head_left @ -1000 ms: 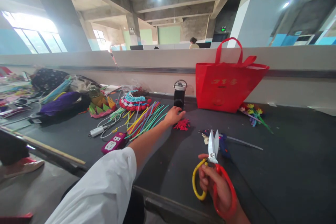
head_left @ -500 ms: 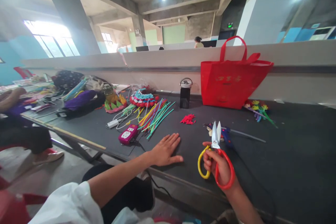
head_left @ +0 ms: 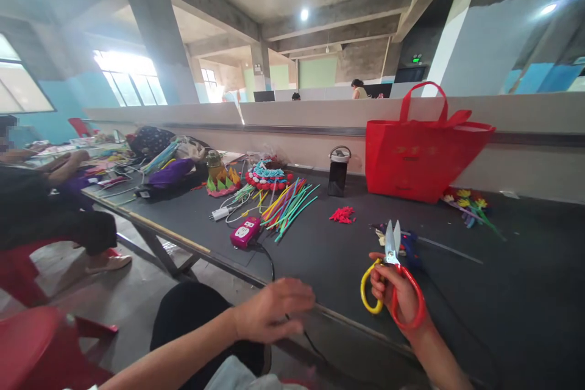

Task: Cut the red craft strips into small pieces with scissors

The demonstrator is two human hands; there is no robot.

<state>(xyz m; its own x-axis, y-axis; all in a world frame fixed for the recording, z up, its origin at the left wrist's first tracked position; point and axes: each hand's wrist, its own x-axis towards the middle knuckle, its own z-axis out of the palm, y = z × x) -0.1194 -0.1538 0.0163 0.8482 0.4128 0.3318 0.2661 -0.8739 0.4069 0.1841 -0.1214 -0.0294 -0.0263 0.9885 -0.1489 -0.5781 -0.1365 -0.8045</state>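
Observation:
My right hand (head_left: 398, 294) grips a pair of scissors (head_left: 392, 245) by its yellow and red handle loops; the blades point up and are slightly apart. Beyond the blades lies a blue glue gun (head_left: 410, 247), partly hidden, with a clear glue stick (head_left: 450, 250) reaching to the right. At the table's front edge, my left hand (head_left: 276, 309) is raised with fingers stretched out and nothing in it. A pile of small red pieces (head_left: 342, 214) rests mid-table. Left of it is a fan of coloured strips (head_left: 290, 207), near a magenta power socket (head_left: 245, 231).
A red bag (head_left: 425, 161) and a dark bottle (head_left: 338, 178) stand along the partition. Crafted flowers (head_left: 470, 204) lie at right. A black cable (head_left: 272, 259) hangs over the table edge. A co-worker (head_left: 27, 195) sits at far left, beyond a red stool (head_left: 41, 341).
My left hand has lifted off the tabletop and drawn back toward me past the edge. The scissors stay in my right hand. The view has shifted left and slightly up.

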